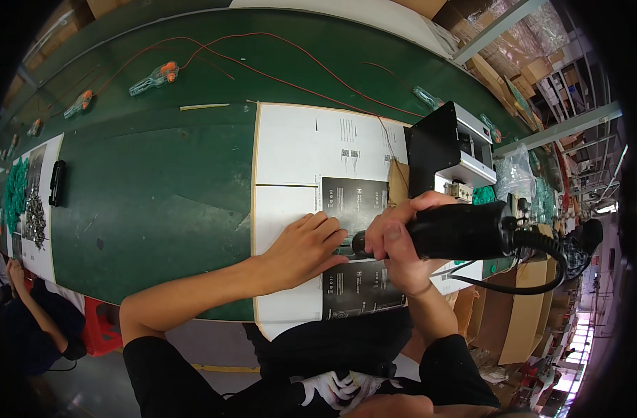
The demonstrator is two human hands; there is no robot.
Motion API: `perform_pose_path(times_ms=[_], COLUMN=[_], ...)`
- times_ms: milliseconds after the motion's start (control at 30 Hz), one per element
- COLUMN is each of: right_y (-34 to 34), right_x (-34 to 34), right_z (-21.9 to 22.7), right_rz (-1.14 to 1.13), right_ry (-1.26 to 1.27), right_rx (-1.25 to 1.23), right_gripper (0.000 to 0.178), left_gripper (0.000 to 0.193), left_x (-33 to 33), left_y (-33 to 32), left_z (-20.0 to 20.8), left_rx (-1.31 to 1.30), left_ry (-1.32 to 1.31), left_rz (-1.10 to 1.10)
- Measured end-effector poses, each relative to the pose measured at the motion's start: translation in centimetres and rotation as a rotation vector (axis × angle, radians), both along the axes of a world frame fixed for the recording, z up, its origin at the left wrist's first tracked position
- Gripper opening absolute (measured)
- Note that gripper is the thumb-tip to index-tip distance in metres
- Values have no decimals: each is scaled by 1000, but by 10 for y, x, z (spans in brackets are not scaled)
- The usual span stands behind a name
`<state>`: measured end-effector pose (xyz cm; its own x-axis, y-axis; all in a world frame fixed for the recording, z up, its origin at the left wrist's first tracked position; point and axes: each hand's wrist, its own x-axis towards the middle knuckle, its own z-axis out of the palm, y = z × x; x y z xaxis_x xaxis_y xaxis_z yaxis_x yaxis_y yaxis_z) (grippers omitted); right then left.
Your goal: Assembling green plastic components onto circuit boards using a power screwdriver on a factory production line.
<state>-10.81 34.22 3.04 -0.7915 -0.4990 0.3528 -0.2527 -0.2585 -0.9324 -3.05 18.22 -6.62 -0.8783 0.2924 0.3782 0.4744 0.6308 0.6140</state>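
Wrapping its fingers around the front of a black cylindrical tool [464,231], the right hand [396,244] is closed firmly, likely because gripping near the nose steadies the tip. The tool lies nearly level, pointing left at a small translucent piece [345,245] over the printed sheet. The left hand [301,251], half curled, has thumb and fingertips closed on that piece, presumably to keep it from shifting; the piece is mostly hidden, so its shape is hard to judge. A coiled cable [552,244] loops behind the tool, out of the hands' way.

Beneath, the white sheet [283,150] with dark printed panels [353,198] covers part of a green table [158,167], perhaps to protect the work. A black-and-silver device [433,143] stands within right-hand reach. Along the far side lie orange-and-clear pieces [154,78] and red wire [262,33]. Beyond are metal shelving [562,127], cardboard [496,306] and, at left, a red stool [99,327] beside a seated co-worker [36,324].
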Motion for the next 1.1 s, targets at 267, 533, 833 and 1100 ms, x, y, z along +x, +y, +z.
perform_pose_path(times_ms=[267, 533, 833, 1100], right_y=[-6, -7, 8, 89], right_x=[11, 4, 1, -79], right_z=[11, 7, -1, 74], right_rz=[158, 170, 97, -619], right_ry=[215, 310, 379, 231], right_rx=[166, 367, 298, -132], right_gripper=[42, 43, 48, 30], left_gripper=[36, 32, 33, 35], left_x=[3, 2, 4, -30], left_y=[-2, 0, 5, -46], left_z=[-3, -3, 4, -4], left_rx=[-16, 19, -3, -45], left_ry=[-38, -81, -36, 143], left_rz=[15, 38, 9, 322])
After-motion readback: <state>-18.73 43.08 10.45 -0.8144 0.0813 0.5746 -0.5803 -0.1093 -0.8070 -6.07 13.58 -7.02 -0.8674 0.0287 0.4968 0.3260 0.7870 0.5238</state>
